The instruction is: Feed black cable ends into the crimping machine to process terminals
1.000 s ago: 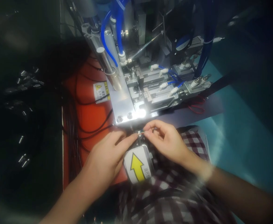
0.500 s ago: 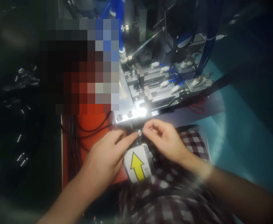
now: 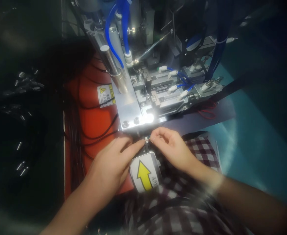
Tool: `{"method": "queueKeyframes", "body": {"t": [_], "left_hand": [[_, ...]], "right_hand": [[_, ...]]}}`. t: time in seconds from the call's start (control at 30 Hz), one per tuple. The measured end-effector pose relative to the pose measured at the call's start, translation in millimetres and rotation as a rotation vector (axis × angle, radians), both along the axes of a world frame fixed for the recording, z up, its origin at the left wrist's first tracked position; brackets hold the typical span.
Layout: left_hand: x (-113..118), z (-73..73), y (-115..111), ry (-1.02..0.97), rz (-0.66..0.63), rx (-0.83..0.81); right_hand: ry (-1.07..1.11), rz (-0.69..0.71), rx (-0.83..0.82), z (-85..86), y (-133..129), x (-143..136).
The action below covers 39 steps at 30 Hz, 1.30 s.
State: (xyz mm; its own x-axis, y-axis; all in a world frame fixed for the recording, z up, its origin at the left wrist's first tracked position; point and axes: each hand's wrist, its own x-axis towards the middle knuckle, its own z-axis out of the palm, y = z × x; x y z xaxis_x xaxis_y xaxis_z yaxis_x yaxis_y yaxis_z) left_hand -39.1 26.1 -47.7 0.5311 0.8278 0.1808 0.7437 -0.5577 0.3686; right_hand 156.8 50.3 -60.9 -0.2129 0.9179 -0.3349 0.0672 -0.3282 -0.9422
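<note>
A tiny shiny part (image 3: 147, 139) lies between my fingertips, just below the bright front edge of the metal plate (image 3: 131, 109). My left hand (image 3: 114, 160) comes from the left, its thumb and forefinger closed together at the part's left side. From the right, my right hand (image 3: 169, 143) pinches thumb and forefinger at the part's right side, the other fingers curled. What exactly each fingertip grips is too small to make out. Right below them sits a white cover with a yellow arrow (image 3: 144, 174).
Behind my hands stand metal cylinders (image 3: 168, 101) with blue air tubes (image 3: 126, 29). A round post (image 3: 119, 81) rises from the plate. The orange machine base (image 3: 94, 120) carries black cables (image 3: 76, 147) and a warning label (image 3: 104, 96).
My right hand has shifted very slightly, its fingertips still at the small part. My left hand looks unmoved. The blurred blocks at upper left are gone, showing the post and label.
</note>
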Motion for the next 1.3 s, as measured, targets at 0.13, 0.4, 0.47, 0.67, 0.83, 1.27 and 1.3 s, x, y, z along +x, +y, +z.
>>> {"method": "queueKeyframes", "body": {"t": [0.13, 0.4, 0.47, 0.67, 0.83, 1.27, 1.3], "left_hand": [[-0.3, -1.1, -0.5, 0.001, 0.008, -0.003], [0.1, -1.9, 0.5, -0.001, 0.0, 0.0], [0.0, -1.6, 0.5, 0.003, 0.001, -0.001], [-0.8, -1.5, -1.1, 0.006, 0.01, 0.0], [0.3, -0.7, -0.3, 0.009, 0.008, 0.011], [0.4, -1.7, 0.1, -0.009, 0.002, 0.011], [0.2, -2.2, -0.1, -0.012, 0.002, 0.016]], "right_hand": [[0.064, 0.016, -0.118, 2.5, 1.4, 1.5], [-0.117, -0.052, 0.207, -5.2, -5.2, 5.8], [-0.125, -0.042, 0.223, -5.9, -4.8, 4.6], [-0.173, 0.013, 0.286, -6.5, -0.9, 2.2], [-0.182, 0.035, 0.315, -5.9, -1.5, 2.8], [-0.144, 0.019, 0.193, -8.4, -3.1, 2.2], [-0.127, 0.016, 0.16, -7.7, -2.8, 1.7]]}}
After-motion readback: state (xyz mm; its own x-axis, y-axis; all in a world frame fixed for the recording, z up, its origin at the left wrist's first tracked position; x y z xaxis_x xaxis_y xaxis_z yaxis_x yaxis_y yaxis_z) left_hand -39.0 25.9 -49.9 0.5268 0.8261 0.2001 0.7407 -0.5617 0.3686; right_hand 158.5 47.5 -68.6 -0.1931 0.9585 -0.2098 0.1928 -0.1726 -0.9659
